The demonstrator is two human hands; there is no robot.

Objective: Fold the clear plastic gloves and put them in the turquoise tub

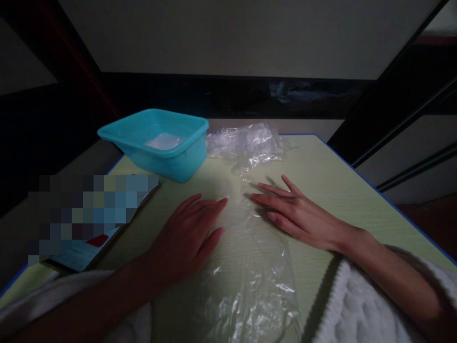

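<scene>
A clear plastic bag (246, 281) lies flat on the table in front of me, reaching from the near edge to between my hands. My left hand (191, 233) is over the bag's left side, fingers extended and thumb apart. On the other side, my right hand (291, 207) has its fingers spread, with the fingertips by the bag's upper right edge. Neither hand holds anything. Whether the fingertips press on the plastic, I cannot tell.
A turquoise plastic basin (167, 159) stands at the back left with something whitish inside. Beside it lies a crumpled heap of clear plastic bags (253, 140). A phone or tablet (103, 219), its screen partly blurred, is at left on the pale table (335, 190) with blue edging.
</scene>
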